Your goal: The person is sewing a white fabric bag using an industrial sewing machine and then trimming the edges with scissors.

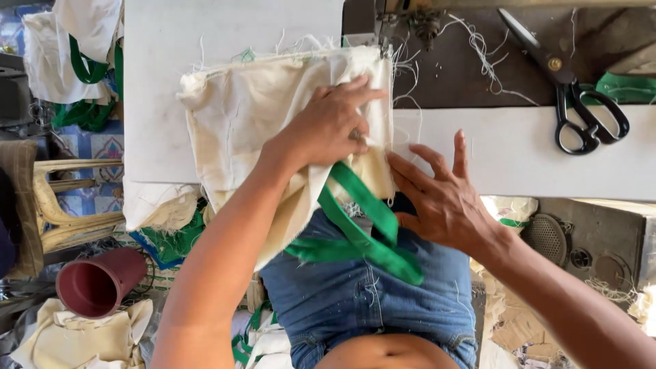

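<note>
Now my left hand presses flat, fingers spread, on the coarse cream cloth bag lying on the white table; my right hand, fingers splayed, touches its frayed edge above the green strap.

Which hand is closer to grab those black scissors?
The right hand, probably. It rests on the white table beside the cream cloth, on the same side as the scissors. The left hand is pressing down on the cloth, farther away.
</note>
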